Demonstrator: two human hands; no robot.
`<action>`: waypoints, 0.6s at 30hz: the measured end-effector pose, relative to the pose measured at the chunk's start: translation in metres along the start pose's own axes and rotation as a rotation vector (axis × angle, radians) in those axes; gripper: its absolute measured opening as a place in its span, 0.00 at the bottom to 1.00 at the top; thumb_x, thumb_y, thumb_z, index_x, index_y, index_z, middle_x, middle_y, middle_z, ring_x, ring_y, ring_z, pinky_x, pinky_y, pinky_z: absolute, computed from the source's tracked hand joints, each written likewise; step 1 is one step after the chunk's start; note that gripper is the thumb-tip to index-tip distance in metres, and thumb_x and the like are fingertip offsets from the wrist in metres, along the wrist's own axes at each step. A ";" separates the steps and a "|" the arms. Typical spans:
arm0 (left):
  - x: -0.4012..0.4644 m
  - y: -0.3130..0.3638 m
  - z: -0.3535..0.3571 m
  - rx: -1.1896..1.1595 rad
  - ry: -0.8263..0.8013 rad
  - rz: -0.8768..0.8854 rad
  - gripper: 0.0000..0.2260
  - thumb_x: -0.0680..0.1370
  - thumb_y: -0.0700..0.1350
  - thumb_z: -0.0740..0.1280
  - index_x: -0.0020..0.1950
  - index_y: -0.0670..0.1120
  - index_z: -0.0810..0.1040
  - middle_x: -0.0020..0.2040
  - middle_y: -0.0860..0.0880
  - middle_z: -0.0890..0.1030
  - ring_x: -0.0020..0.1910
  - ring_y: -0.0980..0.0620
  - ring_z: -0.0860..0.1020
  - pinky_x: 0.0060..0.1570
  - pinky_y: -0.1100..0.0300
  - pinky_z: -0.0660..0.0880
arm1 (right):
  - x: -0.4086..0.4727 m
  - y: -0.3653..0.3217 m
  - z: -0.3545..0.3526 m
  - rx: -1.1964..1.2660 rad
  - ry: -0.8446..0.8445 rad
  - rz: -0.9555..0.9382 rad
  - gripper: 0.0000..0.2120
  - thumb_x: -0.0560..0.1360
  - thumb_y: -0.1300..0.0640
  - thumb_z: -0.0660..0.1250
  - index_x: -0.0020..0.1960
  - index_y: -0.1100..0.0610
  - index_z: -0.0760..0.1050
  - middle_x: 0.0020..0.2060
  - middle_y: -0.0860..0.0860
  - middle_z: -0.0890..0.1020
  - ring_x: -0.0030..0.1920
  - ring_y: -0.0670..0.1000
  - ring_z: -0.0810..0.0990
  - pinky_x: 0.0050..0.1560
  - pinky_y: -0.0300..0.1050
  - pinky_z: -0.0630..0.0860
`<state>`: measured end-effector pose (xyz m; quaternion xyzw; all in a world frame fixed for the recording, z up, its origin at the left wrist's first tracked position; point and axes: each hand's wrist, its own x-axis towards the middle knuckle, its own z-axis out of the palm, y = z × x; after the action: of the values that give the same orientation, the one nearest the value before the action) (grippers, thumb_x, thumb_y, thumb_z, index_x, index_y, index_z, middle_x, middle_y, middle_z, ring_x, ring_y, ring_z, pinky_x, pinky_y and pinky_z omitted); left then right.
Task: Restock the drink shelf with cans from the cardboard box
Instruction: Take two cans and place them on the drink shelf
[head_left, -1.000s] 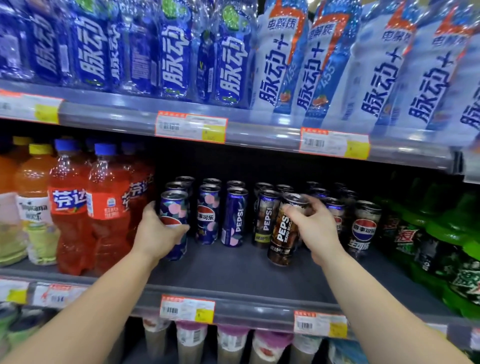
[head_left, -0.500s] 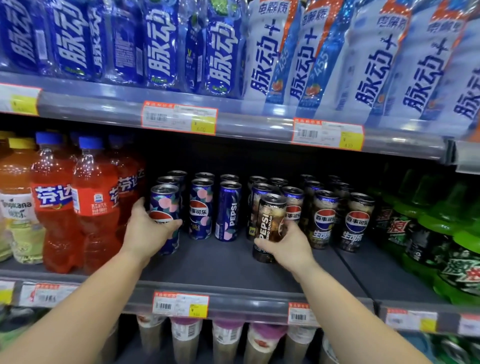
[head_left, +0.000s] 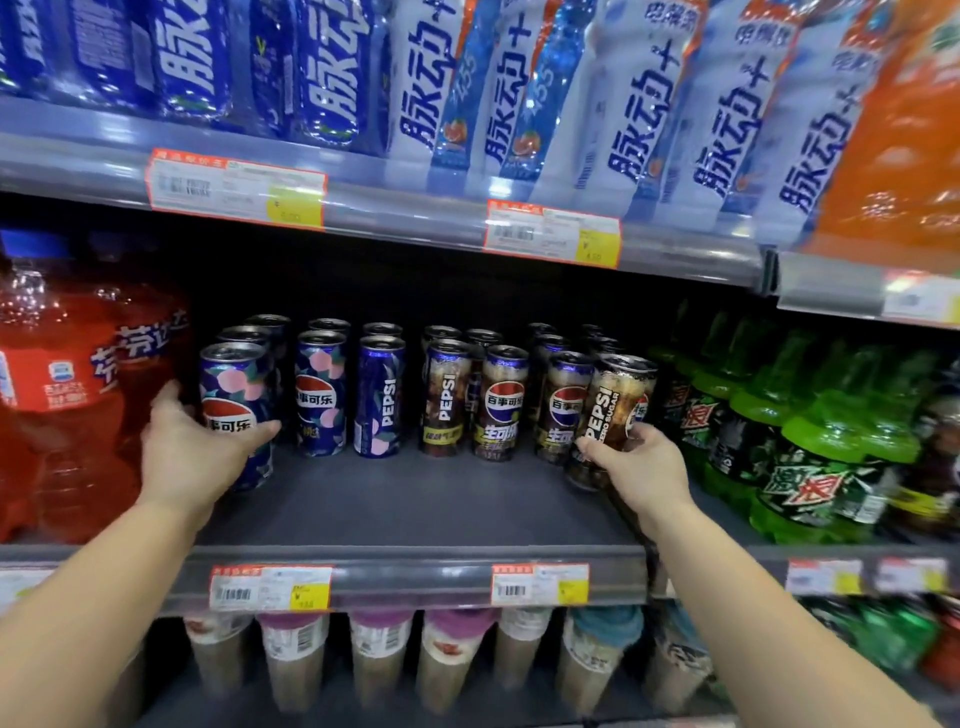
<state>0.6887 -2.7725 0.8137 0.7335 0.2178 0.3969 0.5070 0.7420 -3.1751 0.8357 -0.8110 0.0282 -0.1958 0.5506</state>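
Note:
On the grey middle shelf (head_left: 415, 499) stand rows of slim Pepsi cans (head_left: 384, 395). My left hand (head_left: 195, 452) grips a blue Pepsi can with pink peach print (head_left: 234, 389) at the front left of the rows, upright on the shelf. My right hand (head_left: 641, 467) holds the lower part of a dark brown Pepsi Zero Sugar can (head_left: 615, 405), tilted slightly, at the right end of the rows beside the green bottles. The cardboard box is out of view.
Red Fanta-type bottles (head_left: 67, 395) crowd the left of the shelf, green Mountain Dew bottles (head_left: 810, 457) the right. Blue and white drink bottles (head_left: 519, 88) fill the shelf above. Cups with coloured lids (head_left: 379, 654) stand on the shelf below. Price tags line the shelf rails.
My right hand has carried the Zero Sugar can rightward, from the middle of the rows to the right end beside the green bottles. The left hand stays on its blue can.

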 end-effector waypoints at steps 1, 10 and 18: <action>-0.003 0.003 0.002 0.035 0.044 0.025 0.49 0.59 0.51 0.82 0.73 0.45 0.61 0.67 0.40 0.74 0.66 0.41 0.73 0.64 0.44 0.71 | 0.001 0.001 -0.006 0.004 0.011 0.001 0.14 0.66 0.54 0.79 0.46 0.49 0.75 0.43 0.48 0.84 0.47 0.50 0.83 0.53 0.49 0.78; -0.058 0.058 0.037 0.226 0.252 0.315 0.43 0.63 0.53 0.80 0.72 0.42 0.66 0.71 0.37 0.67 0.71 0.39 0.62 0.70 0.45 0.59 | 0.010 0.013 -0.036 0.038 0.036 0.001 0.11 0.68 0.55 0.78 0.47 0.52 0.79 0.39 0.43 0.83 0.42 0.45 0.82 0.41 0.40 0.73; -0.104 0.077 0.087 0.180 0.068 0.272 0.43 0.63 0.53 0.80 0.73 0.45 0.65 0.72 0.40 0.65 0.72 0.41 0.61 0.72 0.45 0.57 | 0.014 0.019 -0.048 0.035 0.002 0.002 0.11 0.68 0.54 0.78 0.41 0.47 0.75 0.39 0.41 0.82 0.43 0.43 0.80 0.48 0.44 0.75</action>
<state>0.6907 -2.9276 0.8318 0.7847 0.1685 0.4654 0.3732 0.7410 -3.2287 0.8383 -0.8008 0.0263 -0.1967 0.5651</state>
